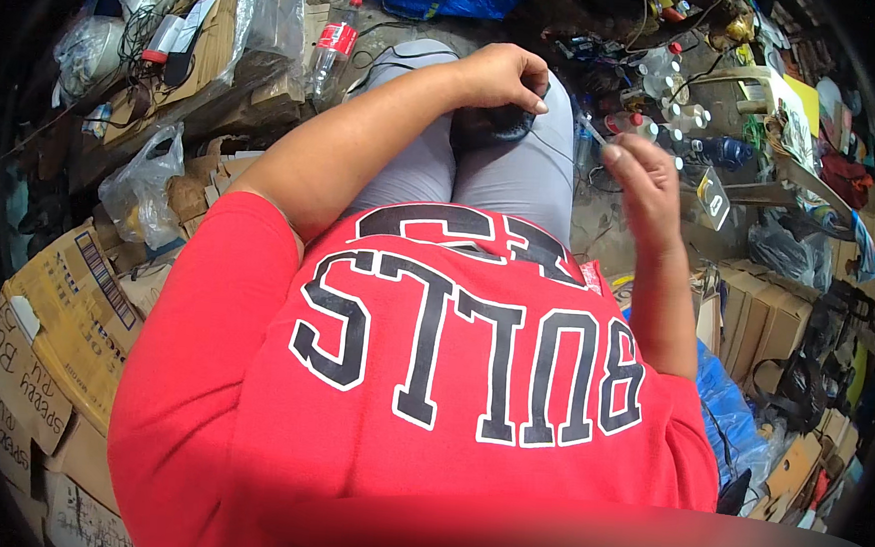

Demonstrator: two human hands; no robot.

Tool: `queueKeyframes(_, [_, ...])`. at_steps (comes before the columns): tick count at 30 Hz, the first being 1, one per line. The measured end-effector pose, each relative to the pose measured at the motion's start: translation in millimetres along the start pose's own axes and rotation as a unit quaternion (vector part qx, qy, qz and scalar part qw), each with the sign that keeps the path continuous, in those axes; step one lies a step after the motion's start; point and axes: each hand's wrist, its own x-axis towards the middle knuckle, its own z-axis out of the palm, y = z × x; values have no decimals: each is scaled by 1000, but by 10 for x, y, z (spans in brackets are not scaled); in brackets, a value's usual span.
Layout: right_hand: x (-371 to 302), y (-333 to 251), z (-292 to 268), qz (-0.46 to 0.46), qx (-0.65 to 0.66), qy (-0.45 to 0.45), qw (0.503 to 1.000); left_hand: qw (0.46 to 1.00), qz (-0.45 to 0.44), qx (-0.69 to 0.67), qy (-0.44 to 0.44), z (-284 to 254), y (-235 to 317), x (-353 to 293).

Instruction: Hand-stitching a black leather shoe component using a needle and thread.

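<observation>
Brown cardboard boxes point(69, 321) with handwriting on them fill the left side, lying near a crumpled clear plastic bag point(142, 195). Farther in, clear plastic sheeting point(271, 18) covers more cardboard, and just beside it stands a clear bottle point(333, 55) with a red cap and a red label. In the middle sits a person, seen from above, in a red shirt point(425, 473) with large black lettering and grey trousers point(403, 176). The left arm reaches across to the lap, where the left hand point(509, 79) has its fingers curled and its thumb bent toward them, at the top of a black object point(496, 129) resting on the thighs; whether it grips the object cannot be told. A thin dark cord point(555, 152) trails over the trousers. To the right, the right hand point(647, 174), slightly blurred and apart from the black object, is raised with thumb and finger pinching a slim pale stick point(591, 131). Beyond it are a group of plastic bottles point(660, 82), a cluttered table point(758, 193), and stacked cartons point(755, 318) beside blue plastic point(716, 391).
</observation>
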Motion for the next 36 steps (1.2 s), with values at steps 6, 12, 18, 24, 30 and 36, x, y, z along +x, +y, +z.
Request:
queueKeyframes(6, [118,94,91,-38,-206,-22,978,992,-8,-47,-113,-229,51,-3])
queueKeyframes(12, [245,215,163,-31,-285,-48,957,989,-34,-9,-145,-274,106,-37])
queueKeyframes(18, [303,159,166,-24,-317,-57,947,987,-28,-5,-161,-272,85,-40])
queueKeyframes(24, [344,64,215,-20,-353,-61,934,985,-31,-6,-169,-282,102,-55])
queueKeyframes(30, [371,70,277,-53,-400,-60,913,985,-34,-30,-168,-272,51,-54])
queueKeyframes(36, [500,258,108,9,-285,-104,953,987,-14,-38,-157,-245,19,-20])
